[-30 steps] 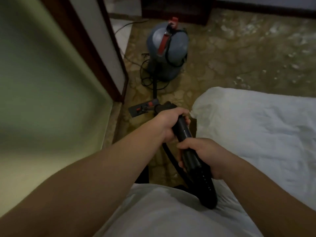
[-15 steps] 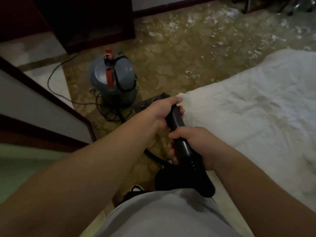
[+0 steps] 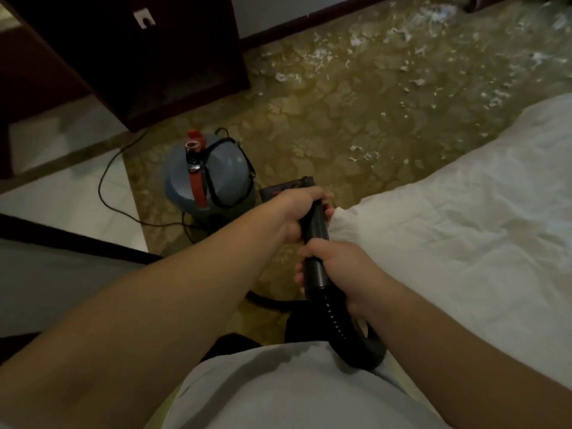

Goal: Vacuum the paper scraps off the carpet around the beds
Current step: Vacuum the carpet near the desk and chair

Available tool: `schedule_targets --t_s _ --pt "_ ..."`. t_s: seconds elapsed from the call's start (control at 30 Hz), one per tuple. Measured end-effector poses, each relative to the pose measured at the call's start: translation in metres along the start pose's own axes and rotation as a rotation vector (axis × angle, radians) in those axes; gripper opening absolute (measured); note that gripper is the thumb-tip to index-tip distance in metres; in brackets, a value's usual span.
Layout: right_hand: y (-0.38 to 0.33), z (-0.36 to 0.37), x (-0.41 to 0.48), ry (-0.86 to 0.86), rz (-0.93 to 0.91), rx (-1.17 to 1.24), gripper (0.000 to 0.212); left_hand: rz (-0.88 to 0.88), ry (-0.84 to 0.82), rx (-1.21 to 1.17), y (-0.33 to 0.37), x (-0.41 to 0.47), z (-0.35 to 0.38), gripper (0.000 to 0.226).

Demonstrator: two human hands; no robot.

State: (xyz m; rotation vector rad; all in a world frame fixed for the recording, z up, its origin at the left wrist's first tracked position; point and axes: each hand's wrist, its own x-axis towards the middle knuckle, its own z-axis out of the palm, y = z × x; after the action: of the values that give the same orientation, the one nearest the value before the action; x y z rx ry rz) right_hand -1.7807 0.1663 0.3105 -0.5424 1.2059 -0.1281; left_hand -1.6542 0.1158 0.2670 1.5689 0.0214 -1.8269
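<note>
Both hands grip the black vacuum wand [image 3: 316,230]. My left hand [image 3: 297,209] holds its upper part and my right hand [image 3: 337,270] holds lower down, where the ribbed hose [image 3: 340,329] starts and curls toward my body. The floor nozzle [image 3: 278,190] shows just beyond my left hand, mostly hidden by it. The grey canister vacuum [image 3: 210,178] with a red handle stands on the patterned carpet [image 3: 325,119] to the left. White paper scraps [image 3: 365,154] lie scattered across the carpet, thicker toward the far right.
A white bed [image 3: 464,227] fills the right side, its corner touching the wand. A dark wooden cabinet [image 3: 139,57] stands at the far left. The black power cord [image 3: 108,187] loops over a pale tiled floor [image 3: 71,187]. A dark door frame [image 3: 62,239] runs along the left.
The view has swung right and up, bringing more of the scrap-covered carpet and the cabinet into sight. Both hands keep the same grip on the wand.
</note>
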Motion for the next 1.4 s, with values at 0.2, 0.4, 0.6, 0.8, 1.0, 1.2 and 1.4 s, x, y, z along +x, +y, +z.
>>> schedule_targets --t_s 0.2,0.4,0.6,0.8,1.0,1.2,1.4 --pt "-0.053 -0.018 0.035 0.007 0.026 0.085 0.017 -0.044 0.048 0.055 0.052 0.04 0.026 0.016" --pt "-0.095 -0.02 0.075 0.078 0.04 0.102 0.011 -0.089 0.027 0.113 0.094 0.09 0.033 0.014" --pt "-0.161 -0.032 0.13 0.164 0.038 0.199 0.019 -0.202 -0.056 0.267 0.164 0.16 0.059 0.014" --pt "-0.241 -0.021 0.202 0.314 0.023 0.337 0.014 -0.263 -0.172 0.47 0.255 0.236 0.082 0.017" --pt "-0.323 -0.004 0.228 0.268 0.133 0.519 0.012 -0.328 -0.244 0.524 0.331 0.265 0.091 0.019" --pt "-0.356 -0.002 0.251 0.407 0.086 0.513 0.022 -0.369 -0.307 0.656 0.364 0.282 0.108 0.021" --pt "-0.362 -0.007 0.271 0.425 0.083 0.531 0.018 -0.442 -0.315 0.727 0.374 0.3 0.116 0.021"
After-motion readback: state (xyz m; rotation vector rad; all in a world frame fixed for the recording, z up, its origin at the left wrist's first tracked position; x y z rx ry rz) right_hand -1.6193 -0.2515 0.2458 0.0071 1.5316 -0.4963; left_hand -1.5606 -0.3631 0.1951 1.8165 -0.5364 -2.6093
